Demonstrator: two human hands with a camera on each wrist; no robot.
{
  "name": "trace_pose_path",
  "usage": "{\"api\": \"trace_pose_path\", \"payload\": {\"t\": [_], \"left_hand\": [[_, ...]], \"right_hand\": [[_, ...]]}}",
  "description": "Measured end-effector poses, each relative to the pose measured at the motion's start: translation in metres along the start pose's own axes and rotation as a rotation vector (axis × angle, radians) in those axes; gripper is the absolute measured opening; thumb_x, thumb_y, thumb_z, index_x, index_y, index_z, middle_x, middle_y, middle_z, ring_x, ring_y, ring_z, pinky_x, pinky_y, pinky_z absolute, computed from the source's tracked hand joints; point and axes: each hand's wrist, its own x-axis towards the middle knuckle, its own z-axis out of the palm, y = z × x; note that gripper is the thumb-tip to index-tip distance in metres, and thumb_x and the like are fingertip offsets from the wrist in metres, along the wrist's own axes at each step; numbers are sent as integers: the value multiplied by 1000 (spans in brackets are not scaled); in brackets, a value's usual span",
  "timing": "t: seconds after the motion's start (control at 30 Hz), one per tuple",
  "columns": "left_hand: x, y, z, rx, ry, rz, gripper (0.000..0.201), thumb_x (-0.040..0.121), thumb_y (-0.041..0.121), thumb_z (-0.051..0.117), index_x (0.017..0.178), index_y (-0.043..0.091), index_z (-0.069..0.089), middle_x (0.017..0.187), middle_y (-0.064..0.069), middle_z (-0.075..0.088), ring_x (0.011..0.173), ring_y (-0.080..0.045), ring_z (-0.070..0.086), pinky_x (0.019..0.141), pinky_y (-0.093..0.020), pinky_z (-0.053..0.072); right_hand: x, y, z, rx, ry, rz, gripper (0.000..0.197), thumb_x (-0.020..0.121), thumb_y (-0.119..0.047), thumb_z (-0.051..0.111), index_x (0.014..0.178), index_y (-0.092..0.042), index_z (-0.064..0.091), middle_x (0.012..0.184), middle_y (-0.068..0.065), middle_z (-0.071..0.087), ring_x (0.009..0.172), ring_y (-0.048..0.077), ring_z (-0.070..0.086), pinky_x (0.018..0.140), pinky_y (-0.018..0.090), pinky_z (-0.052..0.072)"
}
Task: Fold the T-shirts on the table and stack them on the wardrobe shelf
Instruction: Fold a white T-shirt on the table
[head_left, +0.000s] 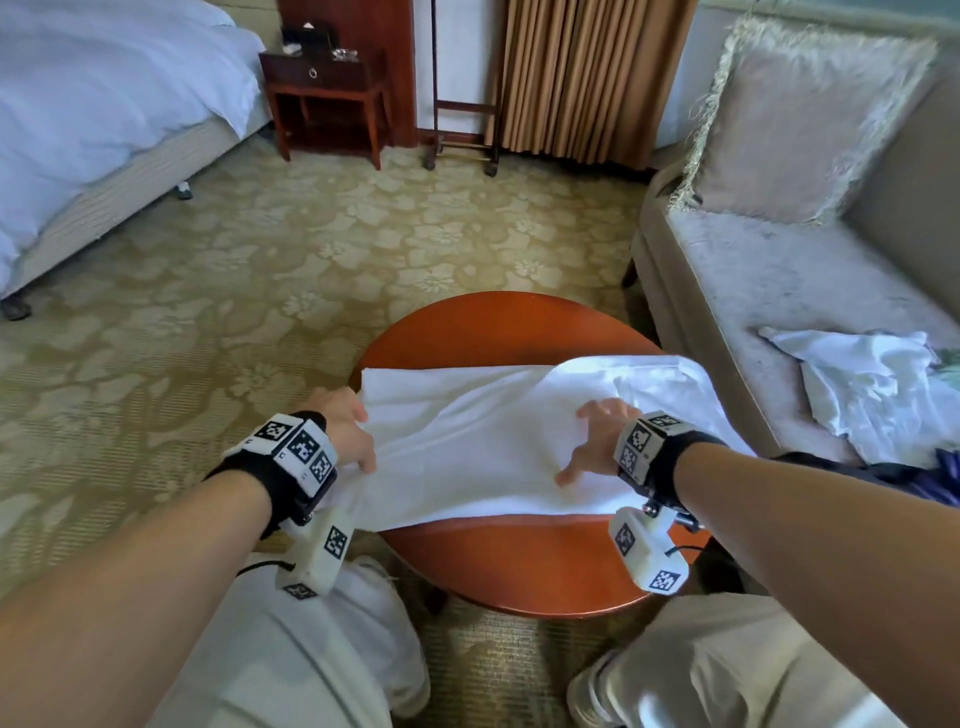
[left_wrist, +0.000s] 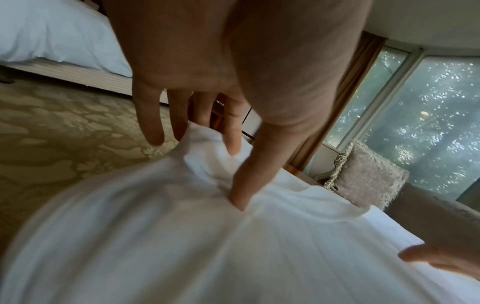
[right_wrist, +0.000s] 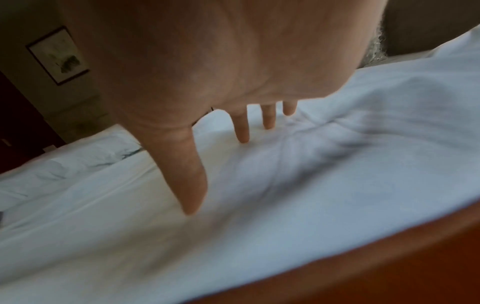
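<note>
**Desk:** Head view first. What do you count?

**Me:** I count one white T-shirt (head_left: 498, 441) spread across the round tabletop (head_left: 519, 566), and one more crumpled white garment (head_left: 878, 389) on the sofa (head_left: 779, 280). Two hands. The left hand (head_left: 348, 431) is at the shirt's left edge, its grip clamped on a bunch of cloth. The right hand (head_left: 597, 441) lies on the shirt near its right side, fingers spread.

**Desk:** Left wrist view?

**Me:** I see what the head view hides: the left hand (left_wrist: 207, 72) pinches a raised fold of the T-shirt (left_wrist: 207, 236) between thumb and fingers. One fringed cushion (left_wrist: 369, 174) sits by the window (left_wrist: 428, 123).

**Desk:** Right wrist?

**Me:** The right hand (right_wrist: 207, 61) is apart, not gripping: I count four straight fingertips (right_wrist: 192, 205) touching the T-shirt (right_wrist: 337, 174). The tabletop (right_wrist: 389, 267) edge shows below, and one framed picture (right_wrist: 58, 55) hangs on the wall.
</note>
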Motion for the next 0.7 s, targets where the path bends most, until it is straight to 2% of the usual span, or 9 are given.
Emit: {"api": "trace_pose_path", "payload": {"t": [0.07, 0.13, 0.27, 0.33, 0.4, 0.47, 0.57, 0.63, 0.7], "left_hand": [[0, -3, 3, 13, -48, 42, 62, 64, 22, 87, 114, 25, 52, 133, -5, 34, 113, -31, 47, 76, -35, 47], [2, -5, 4, 35, -43, 86, 60, 59, 23, 89, 107, 28, 53, 129, -3, 33, 110, -29, 45, 76, -36, 49], [4, -10, 4, 125, 76, 174, 28, 68, 21, 84, 87, 26, 64, 134, 1, 35, 127, -25, 34, 101, -37, 41], [6, -12, 5, 159, 130, 205, 12, 73, 25, 79, 82, 26, 72, 136, 1, 40, 129, -25, 33, 105, -35, 35], [9, -15, 5, 146, 193, 232, 5, 78, 27, 73, 79, 24, 76, 134, 2, 45, 128, -23, 37, 106, -33, 31], [10, -15, 0, 80, 210, 235, 14, 83, 24, 67, 78, 19, 78, 121, 2, 55, 120, -21, 45, 99, -29, 35], [17, -12, -19, -130, 200, 155, 19, 85, 22, 63, 68, 13, 67, 82, -6, 60, 80, -22, 52, 70, -26, 41], [22, -9, -32, -321, 247, 88, 13, 88, 19, 62, 77, 15, 69, 82, -6, 58, 76, -22, 50, 69, -27, 42], [28, -4, -42, -444, 318, 51, 15, 90, 12, 61, 93, 7, 75, 86, -6, 61, 82, -23, 53, 73, -27, 42]], "right_hand": [[4, -13, -4, 38, 63, 21, 91, 65, -59, 75, 142, -30, 36, 146, 7, 28, 136, 31, 27, 105, 50, 36], [8, -31, -4, 113, 104, 0, 75, 70, -53, 73, 135, -30, 43, 137, 6, 40, 129, 29, 34, 100, 48, 40], [14, -72, -3, 377, 36, -71, 59, 79, -34, 74, 131, -25, 48, 126, 5, 57, 114, 26, 55, 92, 37, 48], [16, -87, -3, 468, -21, -94, 62, 80, -31, 73, 135, -21, 45, 116, 3, 65, 107, 23, 61, 92, 36, 50], [21, -97, -4, 613, -92, -89, 67, 80, -27, 71, 139, -17, 39, 95, 2, 72, 92, 20, 69, 86, 38, 55], [24, -103, -8, 744, -122, -63, 64, 79, -22, 67, 138, -13, 41, 89, 4, 74, 83, 21, 73, 80, 40, 58], [26, -106, -17, 888, -112, -60, 52, 86, -11, 58, 136, -7, 46, 104, 4, 72, 90, 17, 71, 84, 39, 57], [26, -106, -23, 936, -109, -71, 48, 90, -9, 55, 137, -11, 46, 107, -3, 68, 97, 14, 65, 91, 37, 53], [26, -106, -24, 885, -73, -89, 50, 84, -12, 60, 132, -19, 51, 106, -6, 66, 98, 14, 62, 92, 38, 54]]}}
